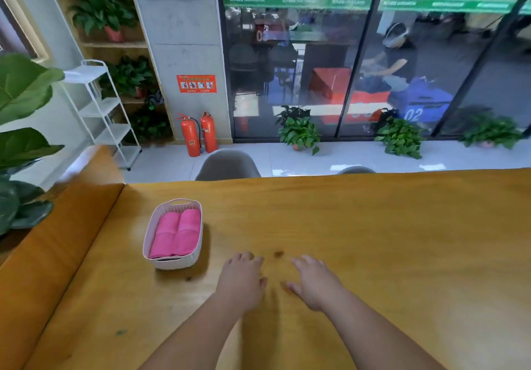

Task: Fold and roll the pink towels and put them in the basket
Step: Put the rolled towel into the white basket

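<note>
Two bare forearms reach in from the near edge of the wooden table (373, 226). Both the left hand (241, 279) and the right hand (314, 282) lie palm down close together, fingers loose and spread, grasping nothing; they seem to rest on the wood, though contact is hard to judge. Farther toward the left edge stands the basket (149, 234), holding two rolled pink towels (176, 233) side by side. Beyond the far edge a grey chair (227, 165) shows.
</note>
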